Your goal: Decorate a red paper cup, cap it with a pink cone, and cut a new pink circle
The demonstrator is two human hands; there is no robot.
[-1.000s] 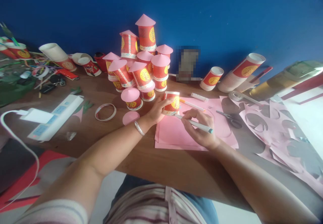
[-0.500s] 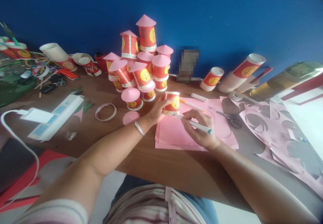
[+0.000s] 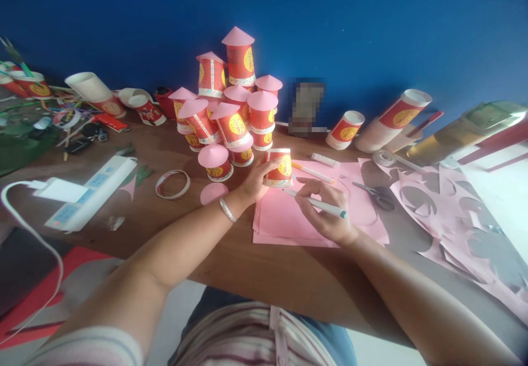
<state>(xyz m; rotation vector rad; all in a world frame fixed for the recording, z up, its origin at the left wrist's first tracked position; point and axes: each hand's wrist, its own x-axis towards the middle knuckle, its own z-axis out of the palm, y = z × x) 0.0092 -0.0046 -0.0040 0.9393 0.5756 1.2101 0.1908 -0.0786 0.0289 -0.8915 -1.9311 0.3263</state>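
My left hand (image 3: 256, 181) is wrapped round a red paper cup (image 3: 284, 169) with a yellow emblem, its white rim low. Between the fingers of my right hand (image 3: 324, 209) is a white marker (image 3: 325, 206) with a teal end; its tip points left, just below the cup's rim and apart from it. Both hands are above stacked pink paper sheets (image 3: 289, 228). An orange marker (image 3: 313, 173) and a white stick (image 3: 325, 160) lie on the sheets' far part. Left of the cup stand several red cups with pink cone roofs (image 3: 237, 37), some stacked.
A pink cone (image 3: 213, 192) and a tape-like ring (image 3: 172, 184) lie left of my hand. Scissors (image 3: 374, 194), pink scraps (image 3: 457, 234), stacked cups (image 3: 390, 121) and a bottle (image 3: 462, 129) are right. A power strip (image 3: 93, 190) lies far left.
The cup in my left hand has turned slightly and shifted a little left. The marker's tip has come slightly away from the cup's rim.
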